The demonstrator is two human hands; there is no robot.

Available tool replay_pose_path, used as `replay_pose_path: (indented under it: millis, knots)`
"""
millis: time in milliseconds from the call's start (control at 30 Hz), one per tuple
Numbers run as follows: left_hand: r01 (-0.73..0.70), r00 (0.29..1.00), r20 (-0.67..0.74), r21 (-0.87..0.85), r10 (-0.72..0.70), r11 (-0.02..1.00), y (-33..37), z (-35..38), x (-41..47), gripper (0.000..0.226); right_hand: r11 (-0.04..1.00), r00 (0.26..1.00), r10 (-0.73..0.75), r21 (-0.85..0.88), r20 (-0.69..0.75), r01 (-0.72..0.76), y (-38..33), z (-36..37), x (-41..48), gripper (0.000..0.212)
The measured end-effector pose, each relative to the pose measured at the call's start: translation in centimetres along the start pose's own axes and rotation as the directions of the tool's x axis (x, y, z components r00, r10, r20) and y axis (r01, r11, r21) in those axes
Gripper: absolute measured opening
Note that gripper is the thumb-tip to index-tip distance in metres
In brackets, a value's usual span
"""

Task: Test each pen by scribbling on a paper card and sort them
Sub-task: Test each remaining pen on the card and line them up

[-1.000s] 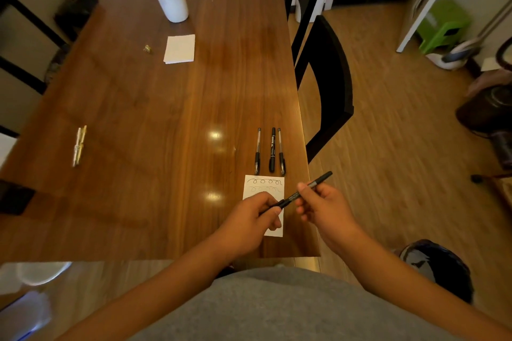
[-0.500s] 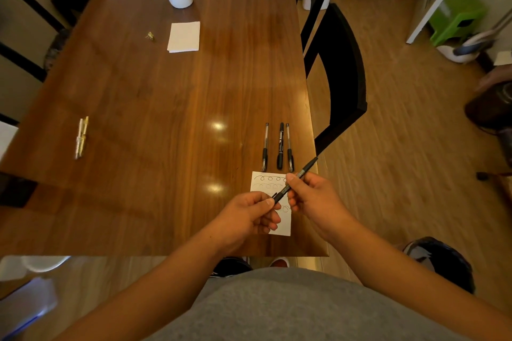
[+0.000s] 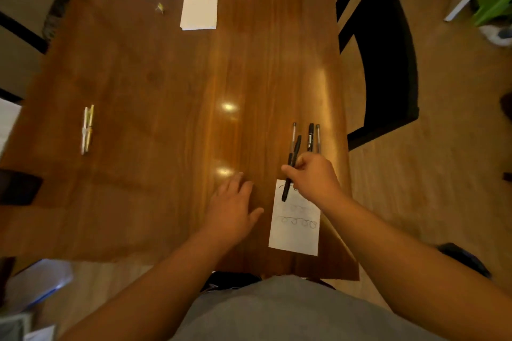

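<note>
Well left of my left grip [image 3: 232, 207], two yellow pens [image 3: 88, 129] lay apart, probably rejects. That grip rested open on the table [image 3: 166, 86]; my right grip [image 3: 313, 174] pinched the black pen [image 3: 296, 149], tip over the card [image 3: 295, 230] beneath, for scribbling.

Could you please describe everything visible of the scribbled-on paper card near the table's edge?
The paper card is a thin white rectangle lying flat on the wooden table, close to its near right corner. It bears a row of dark loops across its middle and fainter scribbles above. The tip of the black pen held in the right hand is at its upper left part; that hand covers its top right corner.
</note>
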State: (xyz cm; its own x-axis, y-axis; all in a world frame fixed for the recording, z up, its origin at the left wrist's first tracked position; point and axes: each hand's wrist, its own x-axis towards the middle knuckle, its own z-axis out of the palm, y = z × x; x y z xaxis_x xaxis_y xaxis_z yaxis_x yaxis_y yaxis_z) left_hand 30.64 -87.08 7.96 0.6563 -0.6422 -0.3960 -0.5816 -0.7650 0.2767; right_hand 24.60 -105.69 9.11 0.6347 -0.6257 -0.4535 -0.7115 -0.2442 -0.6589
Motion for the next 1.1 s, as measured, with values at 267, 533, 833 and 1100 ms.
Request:
replay_pose_path:
  millis: [267, 533, 833, 1100]
  knots:
    - [-0.063, 0.998, 0.01, 0.169, 0.062, 0.984, -3.7, 1.9, 2.2, 0.08, 0.928, 0.999, -0.034, -0.372, 0.014, 0.037, -1.8, 2.2, 5.1, 0.035]
    - [-0.114, 0.988, -0.077, 0.19, 0.131, 0.975, -5.1, 2.6, 2.2, 0.076, 0.804, 0.999, -0.045, -0.593, 0.013, 0.044, -2.9, 3.1, 7.6, 0.036]
    - [-0.113, 0.988, -0.082, 0.179, 0.129, 0.977, -5.6, 3.0, 2.4, 0.075, 0.76, 0.998, -0.06, -0.648, 0.017, 0.056, -2.9, 3.3, 7.6, 0.041]
    - [-0.092, 0.994, -0.061, 0.064, 0.096, 0.994, -4.8, 2.1, 2.1, 0.065, 0.92, 0.991, -0.134, -0.37, 0.021, 0.132, -0.1, 2.8, 3.3, 0.035]
